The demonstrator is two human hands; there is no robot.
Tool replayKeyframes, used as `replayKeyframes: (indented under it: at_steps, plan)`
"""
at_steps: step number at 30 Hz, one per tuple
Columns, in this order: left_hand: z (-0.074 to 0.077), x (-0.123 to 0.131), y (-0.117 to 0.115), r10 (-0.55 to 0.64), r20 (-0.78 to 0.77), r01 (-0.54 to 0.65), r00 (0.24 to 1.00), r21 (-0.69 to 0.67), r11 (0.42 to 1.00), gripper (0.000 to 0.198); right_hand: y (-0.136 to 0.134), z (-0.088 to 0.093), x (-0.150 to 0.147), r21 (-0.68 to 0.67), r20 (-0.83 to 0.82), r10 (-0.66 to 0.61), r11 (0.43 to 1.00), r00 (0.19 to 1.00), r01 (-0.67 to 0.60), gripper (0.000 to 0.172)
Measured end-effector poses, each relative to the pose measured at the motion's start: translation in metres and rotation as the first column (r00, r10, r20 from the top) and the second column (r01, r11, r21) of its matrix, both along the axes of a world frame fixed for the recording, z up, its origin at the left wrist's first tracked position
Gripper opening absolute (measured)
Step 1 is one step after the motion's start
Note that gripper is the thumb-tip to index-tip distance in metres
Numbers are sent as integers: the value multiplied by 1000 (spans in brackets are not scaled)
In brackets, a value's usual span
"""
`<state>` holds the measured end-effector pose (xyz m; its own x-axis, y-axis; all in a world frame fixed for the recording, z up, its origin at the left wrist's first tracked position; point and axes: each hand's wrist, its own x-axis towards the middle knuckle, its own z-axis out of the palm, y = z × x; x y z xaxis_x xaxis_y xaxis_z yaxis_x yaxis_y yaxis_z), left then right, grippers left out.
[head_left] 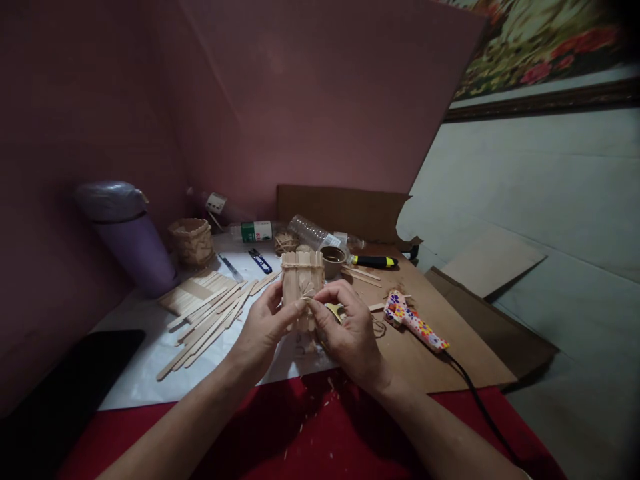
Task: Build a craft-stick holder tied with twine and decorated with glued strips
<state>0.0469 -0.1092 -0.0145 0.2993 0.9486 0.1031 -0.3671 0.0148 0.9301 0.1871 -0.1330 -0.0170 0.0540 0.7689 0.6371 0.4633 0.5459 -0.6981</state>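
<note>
Between my hands is a small upright holder made of craft sticks (pixel 295 277), with a band of twine around its upper part. My left hand (pixel 270 320) grips its left side, the thumb reaching across the front. My right hand (pixel 350 330) is closed in a pinch at the front, where a small pale bow-like piece (pixel 307 289) sits against the sticks. Thumbs and fingertips of both hands meet just below that piece. The lower part of the holder is partly hidden by my fingers.
Loose craft sticks (pixel 210 333) lie on the left by a purple tumbler (pixel 133 247) and a woven-looking pot (pixel 193 241). Behind are plastic bottles (pixel 310 230), thread snips (pixel 261 261) and a small cup (pixel 333 261). A flowered glue gun (pixel 415 323) with a cord and a yellow-black cutter (pixel 375 262) rest on cardboard (pixel 450 370).
</note>
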Motion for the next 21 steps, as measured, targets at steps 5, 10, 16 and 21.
replayKeyframes:
  at_steps: [5, 10, 16, 21]
  plan:
    - [1, 0, 0, 11, 9, -11, 1000, -27, 1000, 45, 1, 0, 1, -13, -8, 10, 1000, 1000, -10, 8]
    - [1, 0, 0, -5, 33, 5, 999, -18, 1000, 44, 2, 1, 2, -17, -5, 6, 1000, 1000, -6, 8]
    - [-1, 1, 1, 4, 32, -3, 999, -16, 1000, 44, 2, 0, 2, -23, -4, 6, 1000, 1000, -6, 8]
    - [-1, 1, 1, 18, 18, -18, 1000, -16, 1000, 42, 2, 0, 1, -14, -10, 13, 1000, 1000, -14, 8]
